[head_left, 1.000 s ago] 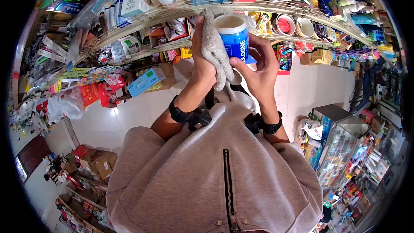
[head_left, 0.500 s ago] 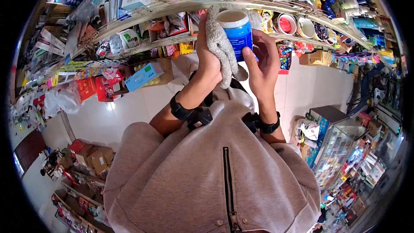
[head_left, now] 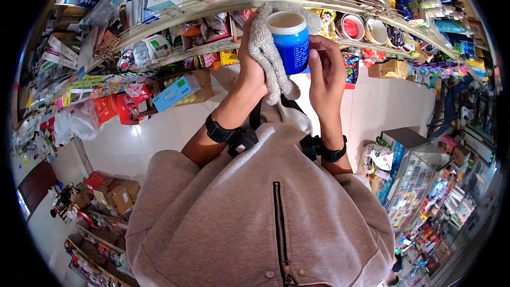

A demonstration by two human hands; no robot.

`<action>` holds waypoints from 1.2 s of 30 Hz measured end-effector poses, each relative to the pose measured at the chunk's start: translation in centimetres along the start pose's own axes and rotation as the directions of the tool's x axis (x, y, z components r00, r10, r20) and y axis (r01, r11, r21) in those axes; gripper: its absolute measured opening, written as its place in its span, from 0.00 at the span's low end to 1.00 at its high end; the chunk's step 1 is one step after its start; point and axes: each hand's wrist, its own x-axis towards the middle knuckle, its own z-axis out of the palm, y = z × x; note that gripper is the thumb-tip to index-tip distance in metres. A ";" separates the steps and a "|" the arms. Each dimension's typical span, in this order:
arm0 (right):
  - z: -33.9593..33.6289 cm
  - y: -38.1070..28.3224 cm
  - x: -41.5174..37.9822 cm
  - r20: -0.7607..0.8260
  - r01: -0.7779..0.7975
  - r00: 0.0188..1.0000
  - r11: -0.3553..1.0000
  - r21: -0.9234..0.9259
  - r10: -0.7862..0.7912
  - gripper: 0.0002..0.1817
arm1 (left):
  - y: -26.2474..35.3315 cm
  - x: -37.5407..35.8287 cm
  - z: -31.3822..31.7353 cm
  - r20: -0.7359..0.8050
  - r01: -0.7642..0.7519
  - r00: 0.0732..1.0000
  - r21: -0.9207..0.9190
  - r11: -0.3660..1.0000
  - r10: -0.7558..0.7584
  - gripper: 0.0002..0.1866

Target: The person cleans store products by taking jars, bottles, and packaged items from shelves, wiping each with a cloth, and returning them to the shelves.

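A blue jar (head_left: 291, 50) with a white lid and pale printing is held upright in front of me, by the lower shelves. My left hand (head_left: 252, 69) is closed round a grey fluffy cloth (head_left: 268, 56), which lies along the jar's left side and behind its lid. The cloth hides most of the left fingers. Close by the jar's right side is my right hand (head_left: 326, 72), its fingers half bent and its thumb off the jar's face. Whether its fingertips still touch the jar's edge is hard to see.
A wire-railed shelf (head_left: 212, 1) with bottles and boxes runs across the top. Under it, paper cups (head_left: 351, 26) and snack packets stand close to the jar. A blue-and-white box (head_left: 175, 94) lies lower left. A glass display case (head_left: 411, 180) stands at right.
My right thumb has come away from the jar's front, and the right hand has shifted slightly right. The jar has turned a little, showing more printing. The left hand keeps the cloth against it.
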 end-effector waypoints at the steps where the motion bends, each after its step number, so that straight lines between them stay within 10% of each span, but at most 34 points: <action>1: 0.0 -0.1 0.0 0.005 -0.001 1.000 1.000 0.001 0.001 0.11 | 0.0 -0.1 0.0 -0.001 -0.034 0.999 0.004 0.999 0.034 0.22; 7: -0.1 -0.7 0.0 -0.046 0.026 0.999 0.998 0.054 -0.023 0.16 | -0.4 2.5 -3.0 0.083 0.015 0.996 0.047 0.999 -0.018 0.19; 11: -0.5 -1.2 0.1 0.064 0.131 0.991 0.950 -0.283 -0.118 0.33 | -0.7 2.1 -3.3 0.036 0.033 0.999 0.135 0.990 -0.038 0.20; 16: -0.6 0.6 0.2 0.134 -0.165 0.981 0.971 0.175 0.143 0.27 | -0.7 1.4 -2.4 0.073 0.102 0.992 -0.035 0.994 -0.099 0.23; 25: -1.6 1.4 0.3 0.310 -0.274 0.943 0.815 0.510 0.123 0.23 | 0.6 1.9 -3.0 0.081 0.027 0.996 0.054 0.998 -0.031 0.19; 29: -1.1 1.2 0.2 0.253 -0.247 0.956 0.878 0.410 0.150 0.24 | 1.2 1.1 -2.5 0.174 0.108 0.981 -0.119 0.987 -0.086 0.20; 31: -1.1 1.4 0.9 0.068 0.062 0.996 0.997 0.052 -0.065 0.22 | 1.2 0.4 -2.0 0.268 0.159 0.957 -0.168 0.973 -0.111 0.23; 36: -0.8 1.6 0.2 -0.069 -0.002 0.998 1.000 -0.027 0.000 0.24 | 0.7 0.3 -2.6 0.202 0.268 0.955 -0.278 0.922 -0.217 0.26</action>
